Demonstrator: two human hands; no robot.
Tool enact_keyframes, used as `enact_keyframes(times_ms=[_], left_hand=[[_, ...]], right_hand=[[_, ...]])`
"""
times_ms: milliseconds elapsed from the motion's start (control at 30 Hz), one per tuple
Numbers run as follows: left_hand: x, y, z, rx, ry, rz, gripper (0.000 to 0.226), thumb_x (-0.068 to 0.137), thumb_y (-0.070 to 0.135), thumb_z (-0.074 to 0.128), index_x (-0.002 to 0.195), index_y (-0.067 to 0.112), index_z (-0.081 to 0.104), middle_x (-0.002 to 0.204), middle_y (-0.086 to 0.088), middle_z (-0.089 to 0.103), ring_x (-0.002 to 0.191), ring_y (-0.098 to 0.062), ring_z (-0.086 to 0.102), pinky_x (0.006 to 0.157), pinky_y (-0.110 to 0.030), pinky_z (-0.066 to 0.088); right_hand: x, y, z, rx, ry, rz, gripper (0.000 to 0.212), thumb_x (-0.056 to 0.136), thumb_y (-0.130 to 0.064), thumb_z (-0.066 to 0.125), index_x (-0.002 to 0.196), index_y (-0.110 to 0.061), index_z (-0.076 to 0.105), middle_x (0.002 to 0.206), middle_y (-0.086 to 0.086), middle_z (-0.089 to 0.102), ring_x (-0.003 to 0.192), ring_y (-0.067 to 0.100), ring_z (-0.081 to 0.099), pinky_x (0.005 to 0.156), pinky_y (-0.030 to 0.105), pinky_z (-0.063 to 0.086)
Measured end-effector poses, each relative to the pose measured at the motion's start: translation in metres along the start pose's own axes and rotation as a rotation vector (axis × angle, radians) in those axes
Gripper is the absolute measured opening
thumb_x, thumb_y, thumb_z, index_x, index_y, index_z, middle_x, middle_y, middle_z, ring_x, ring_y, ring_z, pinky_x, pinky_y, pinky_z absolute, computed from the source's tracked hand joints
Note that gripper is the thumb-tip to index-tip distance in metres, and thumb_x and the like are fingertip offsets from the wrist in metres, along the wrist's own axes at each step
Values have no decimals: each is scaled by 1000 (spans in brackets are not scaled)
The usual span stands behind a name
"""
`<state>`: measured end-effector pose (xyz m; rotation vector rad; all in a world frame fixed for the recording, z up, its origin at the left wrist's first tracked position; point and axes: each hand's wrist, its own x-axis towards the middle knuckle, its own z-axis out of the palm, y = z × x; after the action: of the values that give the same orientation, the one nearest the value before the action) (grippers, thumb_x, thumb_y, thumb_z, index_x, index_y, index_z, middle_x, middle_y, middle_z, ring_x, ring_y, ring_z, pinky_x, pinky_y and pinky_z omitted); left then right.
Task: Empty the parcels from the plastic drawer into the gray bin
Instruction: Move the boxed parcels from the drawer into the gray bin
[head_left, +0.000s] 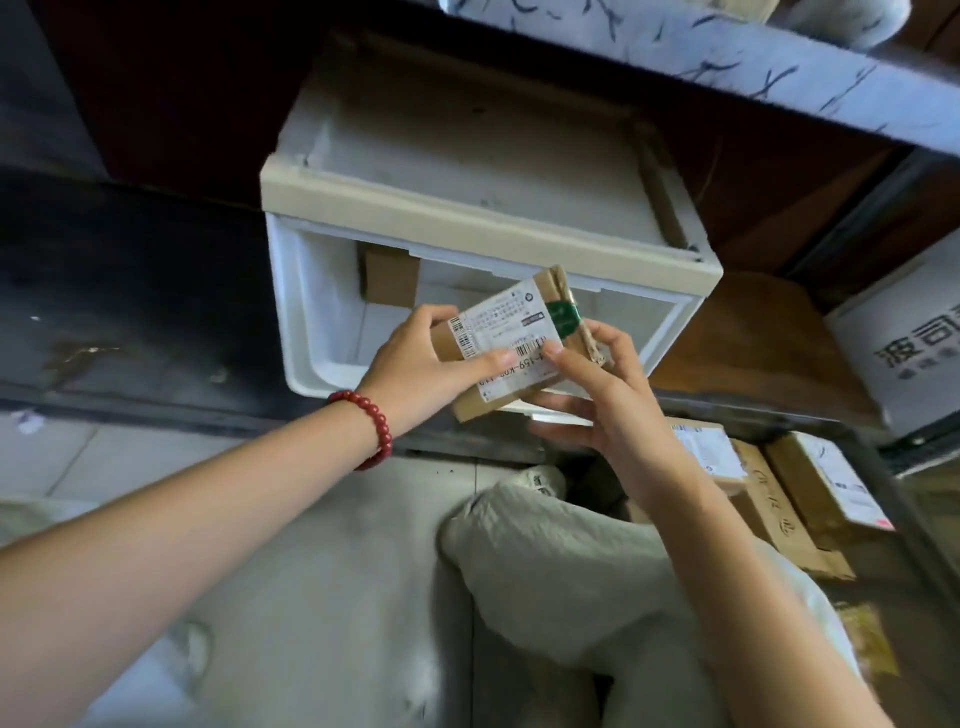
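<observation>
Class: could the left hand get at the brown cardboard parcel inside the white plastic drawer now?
Probably not yet: left hand and right hand both hold a labelled cardboard parcel before the open drawer.

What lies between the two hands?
Head view: a labelled cardboard parcel, which the left hand and right hand both grip, before the open plastic drawer.

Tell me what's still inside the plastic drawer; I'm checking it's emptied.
One brown parcel sits at the back of the drawer. The labelled parcel gripped by the left hand and right hand covers part of its floor.
</observation>
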<state>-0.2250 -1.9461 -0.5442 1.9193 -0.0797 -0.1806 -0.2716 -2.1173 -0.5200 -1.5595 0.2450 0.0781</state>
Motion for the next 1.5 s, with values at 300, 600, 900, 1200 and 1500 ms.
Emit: enact_keyframes(times_ms=[300, 600, 900, 1200, 1500], left_hand=[[4, 6, -19, -219, 130, 31, 62, 70, 31, 83, 119, 27, 45, 123, 9, 53, 119, -8, 49, 97, -26, 43], [-7, -8, -19, -522, 3, -85, 28, 85, 17, 68, 111, 15, 58, 116, -2, 65, 98, -13, 67, 73, -30, 60], [-5, -4, -8, -336, 1, 36, 28, 88, 30, 64, 114, 30, 56, 115, 14, 59, 110, -6, 58, 73, -25, 57], [3, 5, -6, -266, -21, 21, 37, 87, 46, 59, 123, 36, 56, 112, 7, 61, 102, -12, 61, 66, -21, 49], [0, -2, -1, -168, -32, 17, 46, 78, 52, 66, 119, 34, 57, 104, 19, 60, 102, 9, 53, 94, -32, 49]], right_hand=[[6, 6, 5, 209, 67, 68, 50, 91, -32, 61, 135, -14, 46, 118, 8, 68, 96, 24, 72, 65, 37, 59], [9, 8, -5, 181, 147, 38, 40, 90, -35, 62, 121, -12, 52, 109, 5, 72, 96, 23, 72, 67, 31, 61], [11, 12, -10, 127, 265, -5, 35, 92, -35, 60, 123, -33, 44, 121, 2, 61, 93, 20, 72, 65, 33, 61], [12, 11, -17, 9, 290, -3, 41, 94, -50, 48, 131, -34, 52, 121, -3, 57, 106, 15, 60, 76, 30, 54], [10, 11, -14, -8, 270, 32, 69, 79, -62, 55, 129, -19, 37, 121, -3, 53, 110, 11, 49, 88, 31, 46]])
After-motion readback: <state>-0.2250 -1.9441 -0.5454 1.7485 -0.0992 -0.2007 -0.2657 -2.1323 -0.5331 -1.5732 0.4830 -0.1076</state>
